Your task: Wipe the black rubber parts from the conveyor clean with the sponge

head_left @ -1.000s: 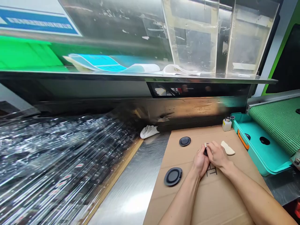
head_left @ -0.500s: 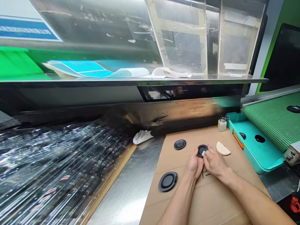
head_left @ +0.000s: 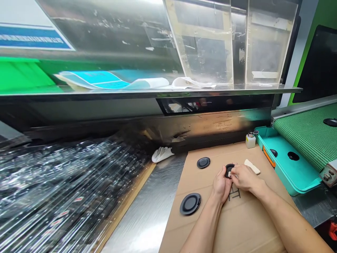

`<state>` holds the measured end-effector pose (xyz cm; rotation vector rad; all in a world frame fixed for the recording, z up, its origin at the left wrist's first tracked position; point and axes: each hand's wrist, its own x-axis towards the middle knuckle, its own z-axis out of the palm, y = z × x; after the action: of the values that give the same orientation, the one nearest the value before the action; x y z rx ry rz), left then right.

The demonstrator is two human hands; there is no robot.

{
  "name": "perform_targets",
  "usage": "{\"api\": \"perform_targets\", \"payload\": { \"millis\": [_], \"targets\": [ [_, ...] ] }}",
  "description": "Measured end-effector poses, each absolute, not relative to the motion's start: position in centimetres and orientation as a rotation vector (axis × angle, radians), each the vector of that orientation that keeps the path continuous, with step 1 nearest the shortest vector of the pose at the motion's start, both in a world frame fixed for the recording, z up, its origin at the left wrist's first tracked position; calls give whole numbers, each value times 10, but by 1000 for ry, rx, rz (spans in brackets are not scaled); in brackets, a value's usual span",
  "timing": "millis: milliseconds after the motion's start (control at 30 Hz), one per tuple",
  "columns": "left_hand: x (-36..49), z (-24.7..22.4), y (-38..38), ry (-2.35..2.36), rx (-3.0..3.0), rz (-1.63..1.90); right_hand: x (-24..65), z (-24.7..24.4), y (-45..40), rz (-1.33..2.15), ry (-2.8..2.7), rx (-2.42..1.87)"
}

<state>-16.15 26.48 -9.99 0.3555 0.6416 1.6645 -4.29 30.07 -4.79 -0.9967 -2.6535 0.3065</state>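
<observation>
On the cardboard sheet (head_left: 250,225) at the right end of the steel bench (head_left: 142,214), your left hand (head_left: 222,185) is closed narrow on the edge of a black disc (head_left: 229,170). Your right hand (head_left: 244,177) pinches a small white wipe (head_left: 230,174) against the disc's face; your fingers hide much of the disc. Two more discs lie flat on the card, one (head_left: 203,162) far left of your hands, one (head_left: 190,204) near left. A cream pad (head_left: 252,166) lies just beyond your right hand. Farther off: a small bottle (head_left: 250,140), a teal tray (head_left: 289,168) beside a green belt (head_left: 302,140), and a white glove (head_left: 162,154) on the steel, far left.
</observation>
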Motion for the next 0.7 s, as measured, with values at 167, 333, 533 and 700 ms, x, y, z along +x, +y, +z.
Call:
{"api": "perform_targets", "payload": {
  "millis": [167,333,533,700],
  "targets": [
    [-156,-102,265,691,376,1723,-47,-49,297,156,-2546,-1059],
    [-157,-106,267,691,359,1718,-52,-51,296,147,-2525,-1144],
    [-159,-102,268,622,335,1717,-50,-53,300,271,-2627,-763],
    [-159,-101,270,657,327,1757,-55,-53,304,126,-2538,-1039]
  ]
}}
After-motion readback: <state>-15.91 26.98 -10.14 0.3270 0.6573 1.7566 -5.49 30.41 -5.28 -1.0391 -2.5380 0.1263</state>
